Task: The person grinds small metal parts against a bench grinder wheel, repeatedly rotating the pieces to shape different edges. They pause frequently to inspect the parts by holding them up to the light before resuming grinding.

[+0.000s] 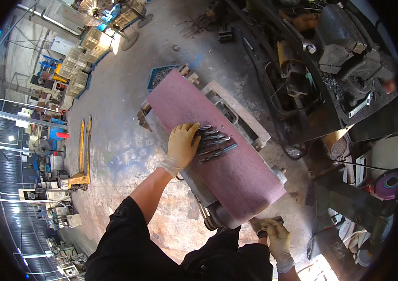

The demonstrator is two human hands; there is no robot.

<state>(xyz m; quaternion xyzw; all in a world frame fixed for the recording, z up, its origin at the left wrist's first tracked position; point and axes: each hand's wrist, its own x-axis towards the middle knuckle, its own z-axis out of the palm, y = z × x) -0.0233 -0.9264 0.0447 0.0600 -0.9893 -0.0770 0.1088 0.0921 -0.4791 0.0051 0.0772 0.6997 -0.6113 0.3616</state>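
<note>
Several metal drill bits [217, 150] lie side by side on a long pink abrasive-covered surface [246, 182] mounted on a metal machine frame. My left hand [182, 147], in a pale glove, rests at their left ends, its fingers curled over the top bit and touching it. Low on the right, beside the near end of the pink surface, my right hand [277, 241], also gloved, has its fingers bent round a small dark object, too hidden to name.
A blue bin of metal pieces [160, 75] stands beyond the machine. A yellow pallet jack [78, 178] is on the left floor. Dark machinery with a wrench [358, 107] is upper right, a grinding wheel [391, 182] at right. Fans and crates [72, 61] line the left.
</note>
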